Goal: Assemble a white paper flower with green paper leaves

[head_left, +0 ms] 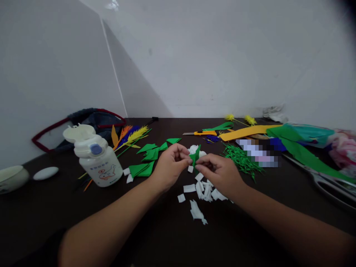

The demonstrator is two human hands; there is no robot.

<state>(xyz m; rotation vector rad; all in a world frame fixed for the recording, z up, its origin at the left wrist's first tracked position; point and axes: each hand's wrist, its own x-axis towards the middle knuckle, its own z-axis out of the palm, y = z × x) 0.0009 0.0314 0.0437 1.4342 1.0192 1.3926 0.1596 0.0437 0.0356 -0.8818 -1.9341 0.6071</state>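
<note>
Over the middle of a dark table (pixel 155 237), my left hand (pixel 169 165) and my right hand (pixel 219 172) pinch one small green paper piece (pixel 195 155) between their fingertips. Both hands are closed on it, left from the left side, right from the right and below. Under the hands lie several white paper scraps (pixel 204 189). To the left rest green folded paper triangles (pixel 148 155). A heap of thin green paper strips (pixel 241 157) lies just right of my right hand.
A white bottle with its lid flipped up (pixel 96 157) stands at the left, with coloured paper feathers (pixel 130 137) behind it. A yellow utility knife (pixel 204 133), yellow and green paper sheets (pixel 250 131), scissors (pixel 330 183) and a bag (pixel 89 120) lie around the table.
</note>
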